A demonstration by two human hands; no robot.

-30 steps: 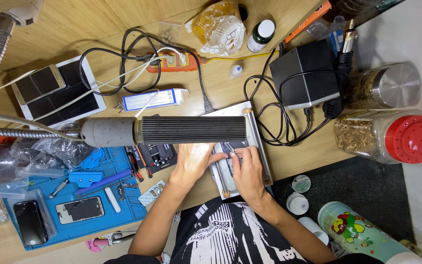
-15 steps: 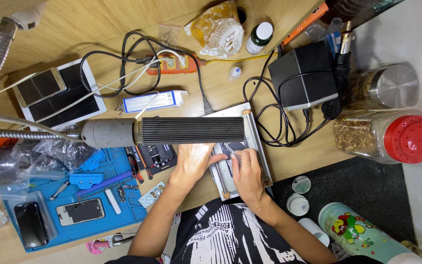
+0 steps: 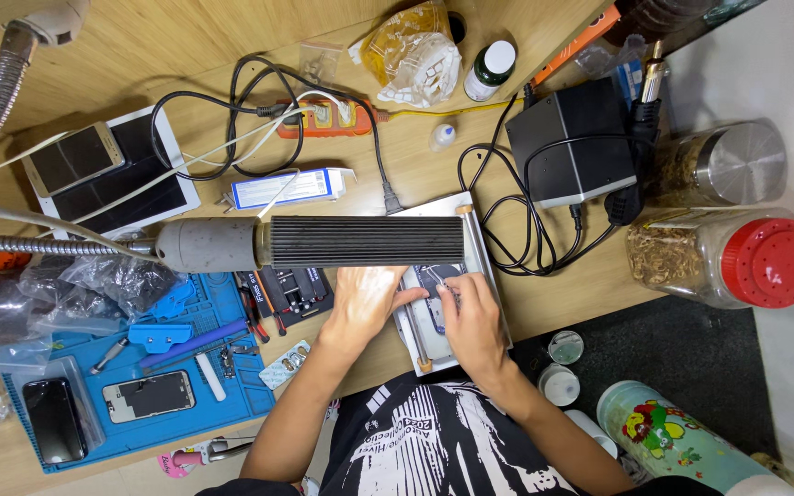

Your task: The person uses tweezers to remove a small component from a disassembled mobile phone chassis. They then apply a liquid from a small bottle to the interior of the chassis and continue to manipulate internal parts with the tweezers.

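A small phone (image 3: 436, 287) lies on a grey metal plate (image 3: 482, 266) at the desk's front edge. My left hand (image 3: 360, 303) rests on the plate's left side, its fingers touching the phone's left edge. My right hand (image 3: 472, 321) presses on the phone from the right, thumb and fingers on its face. Whether either hand pinches a tool I cannot tell. A long ribbed black lamp head (image 3: 365, 242) on a flexible metal arm (image 3: 11, 244) hangs just above both hands and hides the plate's upper part.
A blue work mat (image 3: 232, 386) with phones, tools and parts lies to the left. Behind are a tablet (image 3: 153, 188), an orange power strip (image 3: 337, 118), cables and a black power unit (image 3: 572, 138). Two jars (image 3: 719, 257) stand right; small pots (image 3: 562, 349) near my right arm.
Both hands stay on the phone; the fingers shift only slightly. Nothing else has moved.
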